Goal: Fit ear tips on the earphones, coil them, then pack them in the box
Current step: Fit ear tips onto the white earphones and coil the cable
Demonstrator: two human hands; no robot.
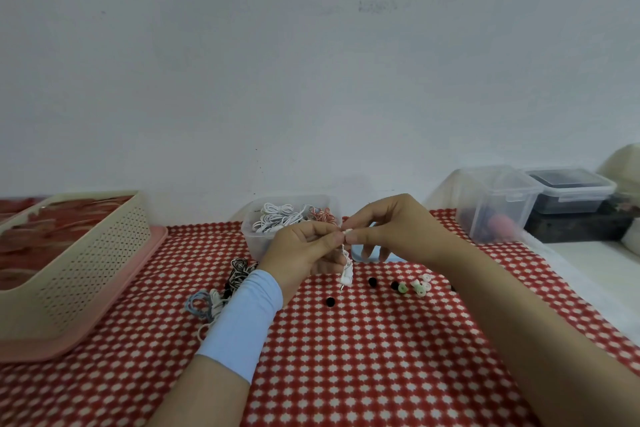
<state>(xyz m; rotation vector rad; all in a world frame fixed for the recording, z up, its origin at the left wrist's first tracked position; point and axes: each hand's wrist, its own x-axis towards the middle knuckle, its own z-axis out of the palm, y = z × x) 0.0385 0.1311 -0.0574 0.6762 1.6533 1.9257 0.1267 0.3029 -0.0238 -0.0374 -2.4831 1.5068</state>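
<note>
My left hand [304,250] and my right hand [391,229] meet above the red checked cloth, both pinching one end of a white earphone [346,272]. Its cord hangs down in a small bundle below my fingers, plug at the bottom. Behind my hands stands a clear plastic box [256,236] with coiled white and red earphones in it. Loose ear tips lie on the cloth: black ones [372,282] and pale green and white ones [417,284]. More earphones, black-and-white and blue [214,295], lie left of my left wrist.
A cream perforated basket [79,263] sits on a pink tray [114,302] at the left. At the back right stand a clear lidded box [491,204] and a dark-filled lidded box [571,191]. A blue lid [360,255] lies under my right hand.
</note>
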